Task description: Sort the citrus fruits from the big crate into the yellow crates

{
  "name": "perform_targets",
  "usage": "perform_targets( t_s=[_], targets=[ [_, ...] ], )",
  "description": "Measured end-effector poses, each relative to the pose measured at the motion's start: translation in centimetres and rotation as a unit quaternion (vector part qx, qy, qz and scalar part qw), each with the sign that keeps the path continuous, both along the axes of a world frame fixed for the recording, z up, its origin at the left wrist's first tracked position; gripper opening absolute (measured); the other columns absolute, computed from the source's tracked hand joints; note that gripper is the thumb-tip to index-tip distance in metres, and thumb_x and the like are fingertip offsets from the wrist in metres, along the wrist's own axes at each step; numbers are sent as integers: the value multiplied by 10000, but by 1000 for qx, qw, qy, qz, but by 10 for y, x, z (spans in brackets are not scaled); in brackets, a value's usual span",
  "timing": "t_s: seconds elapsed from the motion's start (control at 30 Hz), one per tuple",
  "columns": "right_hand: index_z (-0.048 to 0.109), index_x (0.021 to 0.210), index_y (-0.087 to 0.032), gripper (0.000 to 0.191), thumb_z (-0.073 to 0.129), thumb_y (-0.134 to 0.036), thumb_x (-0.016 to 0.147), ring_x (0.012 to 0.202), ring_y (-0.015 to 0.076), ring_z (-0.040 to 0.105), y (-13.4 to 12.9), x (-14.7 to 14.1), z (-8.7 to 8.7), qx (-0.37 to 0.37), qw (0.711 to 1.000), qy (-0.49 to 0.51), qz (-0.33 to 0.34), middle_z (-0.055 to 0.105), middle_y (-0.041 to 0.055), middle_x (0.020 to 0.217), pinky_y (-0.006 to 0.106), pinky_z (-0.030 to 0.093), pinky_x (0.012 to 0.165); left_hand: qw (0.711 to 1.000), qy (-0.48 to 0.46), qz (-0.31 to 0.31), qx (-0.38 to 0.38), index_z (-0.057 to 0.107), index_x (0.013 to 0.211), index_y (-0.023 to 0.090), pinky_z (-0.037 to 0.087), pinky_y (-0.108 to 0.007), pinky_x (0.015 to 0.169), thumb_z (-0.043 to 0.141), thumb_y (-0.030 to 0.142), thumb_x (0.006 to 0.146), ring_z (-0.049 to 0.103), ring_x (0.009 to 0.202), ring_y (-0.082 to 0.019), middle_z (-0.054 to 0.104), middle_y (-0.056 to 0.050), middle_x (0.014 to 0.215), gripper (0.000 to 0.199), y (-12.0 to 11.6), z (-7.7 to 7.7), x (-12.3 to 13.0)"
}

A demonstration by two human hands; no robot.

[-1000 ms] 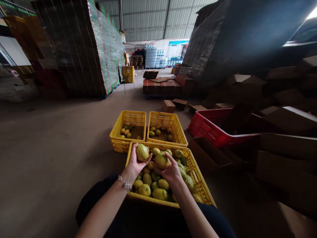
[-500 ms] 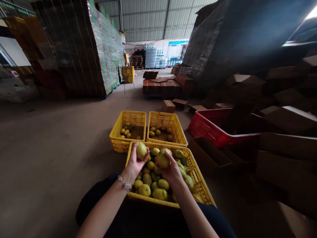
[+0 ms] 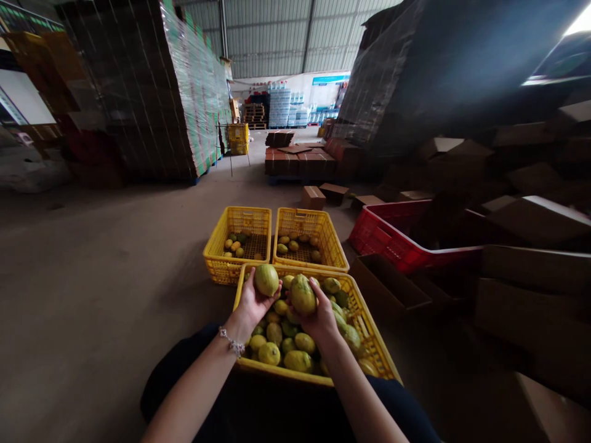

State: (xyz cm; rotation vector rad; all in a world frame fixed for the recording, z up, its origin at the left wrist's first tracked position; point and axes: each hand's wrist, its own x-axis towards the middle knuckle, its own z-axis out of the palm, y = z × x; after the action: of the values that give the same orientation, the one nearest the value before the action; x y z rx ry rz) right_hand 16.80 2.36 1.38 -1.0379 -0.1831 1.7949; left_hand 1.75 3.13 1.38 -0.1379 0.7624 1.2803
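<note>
In the head view my left hand [image 3: 252, 306] cradles a round yellow-green lemon [image 3: 266, 280] in curled fingers. My right hand [image 3: 322, 318] grips another, more oblong and knobbly lemon [image 3: 303, 296], thumb along its side. Both are held over a yellow plastic crate [image 3: 376, 329], close in front of my knees. Several green and yellow lemons [image 3: 298, 361] fill much of that crate, partly hidden by my hands and forearms.
Beyond the near crate stand two yellow crates, left [image 3: 217, 249] and right [image 3: 336, 243], each with several lemons on the bottom. A red crate [image 3: 383, 237], an open cardboard box [image 3: 392, 289] and piled cartons lie on the right. Wrapped pallet stacks [image 3: 198, 92] rise behind.
The lemon in my left hand has turned and sits a little further right. My right hand has rotated its lemon slightly, showing more of its side. The crates stay put.
</note>
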Motion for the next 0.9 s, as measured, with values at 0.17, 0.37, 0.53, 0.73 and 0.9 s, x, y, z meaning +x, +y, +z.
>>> perform_targets(
  t_s=[0.17, 0.37, 0.53, 0.73, 0.9],
  targets=[
    [672, 887, -166, 288, 522, -377, 1012, 438, 179, 650, 1, 1, 0, -11, 1000, 18, 3, 736, 69, 611, 261, 538, 403, 999, -27, -21, -11, 610, 1357, 104, 615, -346, 642, 477, 404, 1063, 733, 719, -246, 746, -118, 851, 441, 3, -7, 0],
    [648, 888, -184, 270, 507, -372, 1021, 426, 180, 642, 2, 0, 1, -24, 999, 20, -14, 736, 39, 615, 253, 483, 357, 999, -4, 10, -30, 664, 1214, 158, 617, -323, 585, 469, 360, 1054, 718, 670, -214, 729, -84, 811, 324, -2, -4, 2],
    [649, 876, -188, 237, 532, -352, 1001, 437, 174, 649, 2, 2, -1, -26, 999, -13, -28, 721, 13, 587, 241, 488, 370, 999, 39, 23, -28, 677, 1028, 158, 592, -274, 523, 612, 389, 991, 703, 633, -202, 702, -68, 755, 243, -6, 12, 1],
    [671, 827, -231, 175, 545, -290, 934, 506, 188, 679, 9, 3, -24, -16, 1000, 2, -27, 728, 29, 618, 276, 565, 474, 1000, 13, -9, -6, 699, 1137, 97, 604, -299, 550, 516, 320, 1018, 715, 637, -215, 736, -117, 794, 312, -9, 9, -1],
    [690, 828, -247, 75, 632, -290, 845, 521, 224, 681, 12, 1, -37, 2, 1000, 9, -24, 746, 61, 665, 341, 582, 486, 1000, 0, -18, 1, 685, 1257, 126, 637, -348, 663, 500, 233, 996, 758, 784, -249, 765, -119, 875, 337, -8, 3, 0]
  ],
)
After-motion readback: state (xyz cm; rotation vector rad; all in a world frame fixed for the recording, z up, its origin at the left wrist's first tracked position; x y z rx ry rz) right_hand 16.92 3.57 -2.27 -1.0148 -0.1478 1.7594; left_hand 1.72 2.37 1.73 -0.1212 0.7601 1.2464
